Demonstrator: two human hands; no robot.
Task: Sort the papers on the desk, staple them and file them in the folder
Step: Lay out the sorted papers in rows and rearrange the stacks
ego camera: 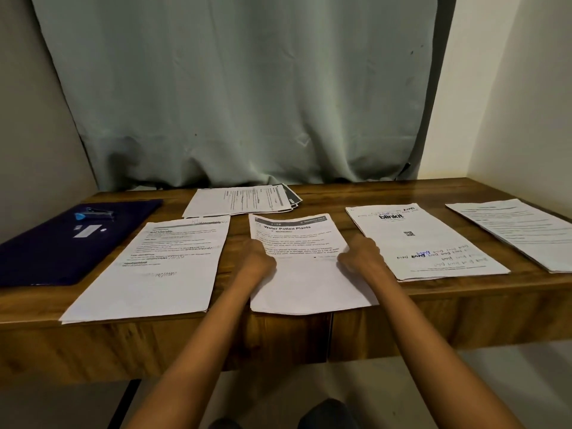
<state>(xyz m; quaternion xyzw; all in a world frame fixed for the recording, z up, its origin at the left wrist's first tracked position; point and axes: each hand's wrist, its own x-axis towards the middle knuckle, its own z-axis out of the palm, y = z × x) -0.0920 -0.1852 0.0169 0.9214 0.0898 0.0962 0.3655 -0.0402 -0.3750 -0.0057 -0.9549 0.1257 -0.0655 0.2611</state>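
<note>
One wooden tabletop (433, 188) carries all. Purple folder (62, 252) flat at left end. Four paper stacks (161, 264) in near row, fanned pile (238, 201) behind. Centre stack (306, 283), headed "Water Potted Plants", overhangs near edge. Left hand (258, 261), right hand (360, 257): fingers curled, gripping its side edges. Blue stapler (96, 213) on folder.

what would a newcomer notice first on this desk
The left hand and right hand grip the sides of the white printed sheet headed Water Potted Plants at the middle of the brown wooden desk. Far left lies a dark purple flat folder with a small blue stapler on it.
</note>
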